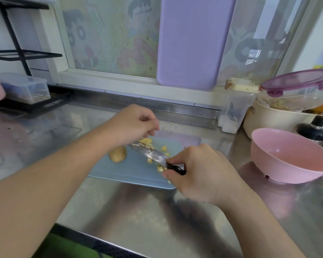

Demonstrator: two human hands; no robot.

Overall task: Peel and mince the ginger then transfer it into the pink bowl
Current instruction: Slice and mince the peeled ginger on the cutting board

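Right hand (199, 172) grips the black handle of a knife (153, 155), thumb and forefinger pinching close to where the blade begins. From there the blade runs up and to the left, low over a pale blue cutting board (136, 170) on a steel counter (138, 216). Small yellow ginger pieces (147, 143) lie scattered along both sides of the blade, some clinging to the metal. A larger ginger chunk (118, 154), with what looks like tan skin on it, sits on the left part of the board, just beside the left wrist.

The left hand (132, 123) hovers above the far end of the blade with its fingers curled downward toward the chopped pieces. Whether the fingertips hold a piece or only bunch over the pile cannot be told from this angle.

The pink bowl (291, 157) stands on the counter to the right of the board, apart from it, and looks empty.

The step in hand appears to be the mincing. The pieces are still coarse, so the work is likely not far along. To do it well, the curled left fingers should stay tucked back from the edge, the scattered bits should be gathered into one heap, and the blade should rock through that heap until the bits are fine. The larger chunk probably still needs peeling and cutting.
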